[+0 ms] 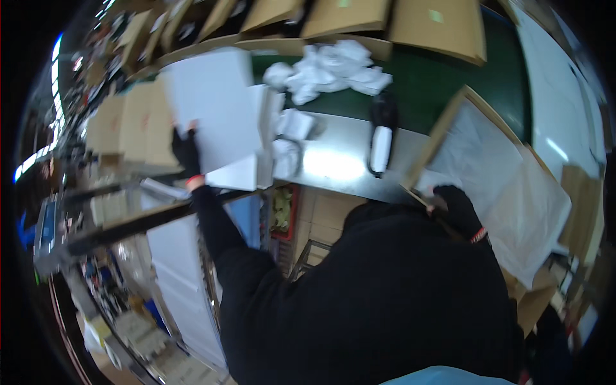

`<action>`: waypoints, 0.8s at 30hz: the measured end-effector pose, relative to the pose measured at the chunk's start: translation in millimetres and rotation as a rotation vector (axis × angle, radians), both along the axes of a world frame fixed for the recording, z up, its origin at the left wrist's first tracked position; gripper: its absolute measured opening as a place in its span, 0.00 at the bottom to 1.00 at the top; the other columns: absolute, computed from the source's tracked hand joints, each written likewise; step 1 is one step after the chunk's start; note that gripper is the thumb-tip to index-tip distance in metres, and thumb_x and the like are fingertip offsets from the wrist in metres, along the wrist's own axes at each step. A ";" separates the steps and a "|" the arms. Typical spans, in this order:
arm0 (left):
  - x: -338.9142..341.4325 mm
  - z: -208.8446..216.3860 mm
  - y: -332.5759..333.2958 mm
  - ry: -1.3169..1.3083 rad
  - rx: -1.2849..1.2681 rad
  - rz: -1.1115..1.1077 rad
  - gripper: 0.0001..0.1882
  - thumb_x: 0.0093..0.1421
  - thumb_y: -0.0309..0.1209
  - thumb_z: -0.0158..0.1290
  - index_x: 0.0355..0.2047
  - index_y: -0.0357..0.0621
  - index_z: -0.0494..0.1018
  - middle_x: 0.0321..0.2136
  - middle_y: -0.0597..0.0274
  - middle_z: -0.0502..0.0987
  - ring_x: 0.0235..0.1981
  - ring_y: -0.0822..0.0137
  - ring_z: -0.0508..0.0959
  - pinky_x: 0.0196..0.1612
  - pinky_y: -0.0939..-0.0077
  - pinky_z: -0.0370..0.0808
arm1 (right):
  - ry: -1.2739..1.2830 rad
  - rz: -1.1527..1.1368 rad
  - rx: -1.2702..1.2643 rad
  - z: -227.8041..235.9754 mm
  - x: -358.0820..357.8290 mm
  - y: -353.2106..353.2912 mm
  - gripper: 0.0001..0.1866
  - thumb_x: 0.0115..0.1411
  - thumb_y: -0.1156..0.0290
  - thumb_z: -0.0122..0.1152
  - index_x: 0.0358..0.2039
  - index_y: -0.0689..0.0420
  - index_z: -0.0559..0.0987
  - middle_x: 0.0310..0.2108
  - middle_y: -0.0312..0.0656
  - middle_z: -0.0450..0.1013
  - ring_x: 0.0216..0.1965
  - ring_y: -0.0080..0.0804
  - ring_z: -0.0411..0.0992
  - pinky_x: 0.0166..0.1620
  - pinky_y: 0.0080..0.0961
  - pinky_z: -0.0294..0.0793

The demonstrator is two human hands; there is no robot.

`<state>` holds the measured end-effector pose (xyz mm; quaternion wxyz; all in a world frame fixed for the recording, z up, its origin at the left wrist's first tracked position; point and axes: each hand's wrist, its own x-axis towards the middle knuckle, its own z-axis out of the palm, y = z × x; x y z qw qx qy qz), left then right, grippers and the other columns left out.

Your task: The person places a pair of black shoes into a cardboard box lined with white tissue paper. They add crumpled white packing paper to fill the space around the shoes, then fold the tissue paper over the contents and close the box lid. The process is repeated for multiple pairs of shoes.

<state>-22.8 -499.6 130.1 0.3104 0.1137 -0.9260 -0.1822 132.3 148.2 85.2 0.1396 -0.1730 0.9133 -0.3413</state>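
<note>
Right now, your right hand (454,206) is grasping the near-left corner of an open cardboard box (438,135), with its fingers curling over the edge. The box is sitting on your right, at a slant. Its left wall is running away from you and to the right, up to a far corner; its far wall is coming back down toward your right. You cannot tell which side is longer, because white lining paper (497,173) is covering the inside and hanging over the near side.

Your left hand (186,151) is touching the left edge of a big white sheet (215,106). It is blurring, so you cannot tell if its fingers are pinching. The sheet's long way is pointing away from you, leaning a little left.

Between them, a black-and-white shoe (383,135) is lying lengthwise away from you. Green tabletop (420,86) is showing between the crumpled paper (337,67) and the box, and metal plate (337,163) is showing left of the shoe.
</note>
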 end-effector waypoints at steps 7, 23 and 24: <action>7.3 70.8 261.6 -0.160 0.780 -0.610 0.25 0.62 0.25 0.52 0.59 0.33 0.62 0.50 0.52 0.73 0.46 0.65 0.75 0.50 0.71 0.73 | 0.129 -0.436 0.678 15.6 16.8 118.6 0.57 0.40 0.50 0.73 0.67 0.54 0.53 0.67 0.54 0.46 0.69 0.56 0.41 0.63 0.61 0.44; 41.8 -78.1 589.1 -0.597 0.310 -1.108 0.35 0.56 0.32 0.56 0.60 0.33 0.55 0.37 0.37 0.76 0.38 0.42 0.77 0.39 0.56 0.73 | 0.027 -0.619 0.532 24.0 85.9 163.7 0.65 0.35 0.45 0.75 0.68 0.55 0.49 0.68 0.60 0.37 0.69 0.63 0.33 0.63 0.66 0.39; 46.5 -81.3 598.9 -0.530 0.296 -1.170 0.38 0.55 0.33 0.57 0.62 0.33 0.52 0.41 0.36 0.75 0.38 0.42 0.77 0.39 0.56 0.74 | 0.029 -0.612 0.522 24.0 81.9 164.9 0.64 0.35 0.45 0.75 0.68 0.55 0.49 0.68 0.60 0.37 0.69 0.63 0.33 0.63 0.66 0.39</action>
